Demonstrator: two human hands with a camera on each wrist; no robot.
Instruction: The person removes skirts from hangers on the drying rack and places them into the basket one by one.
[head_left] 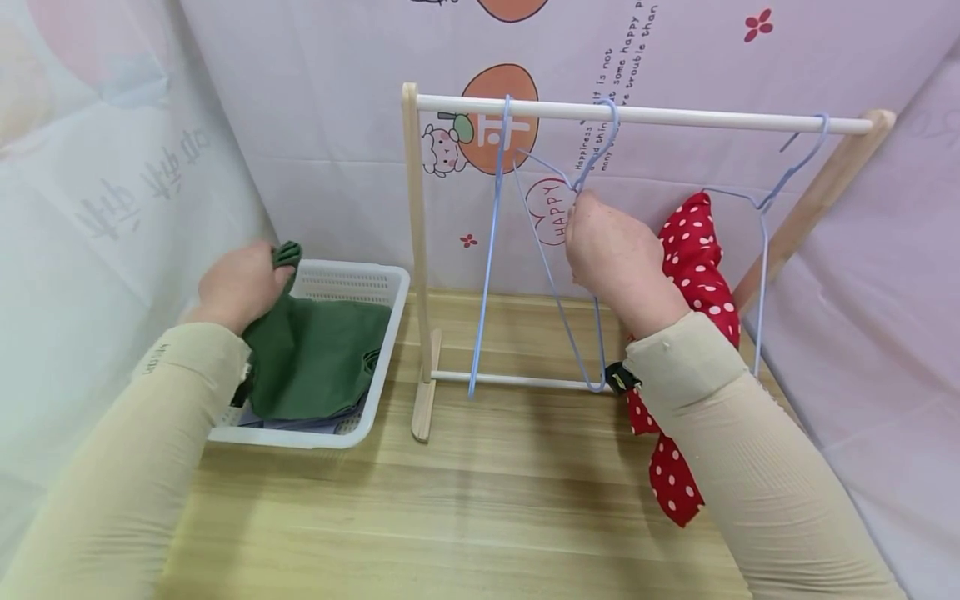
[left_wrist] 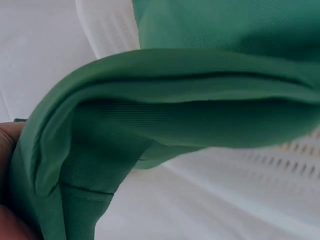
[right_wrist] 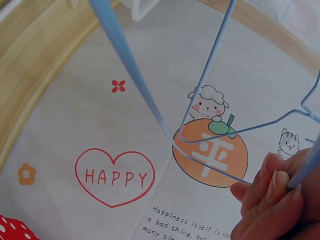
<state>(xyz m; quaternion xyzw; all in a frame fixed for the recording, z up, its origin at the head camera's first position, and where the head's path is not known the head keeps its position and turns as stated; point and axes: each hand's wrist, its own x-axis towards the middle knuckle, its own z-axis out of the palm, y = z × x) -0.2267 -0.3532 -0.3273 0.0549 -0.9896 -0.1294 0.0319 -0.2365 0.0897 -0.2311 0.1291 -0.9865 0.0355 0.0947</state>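
Note:
In the head view my left hand (head_left: 236,287) grips a bunched edge of a dark green cloth garment (head_left: 337,358), raising it a little above the white basket (head_left: 397,312). The rest of the cloth lies inside the basket. The left wrist view shows a folded green band (left_wrist: 175,65) arching from the fingers. My right hand (head_left: 615,250) pinches a light blue wire hanger just below its hook (head_left: 617,121), which sits over the white rail (head_left: 675,117). In the right wrist view, bent fingers (right_wrist: 272,205) meet the thumb around the wire.
Another blue hanger (head_left: 491,242) hangs at the rail's left. At the right, a third hanger (head_left: 763,267) bears a red polka-dot garment (head_left: 693,258), partly behind my right arm. The rack's wooden post (head_left: 414,208) stands beside the basket on the wooden table (head_left: 480,517).

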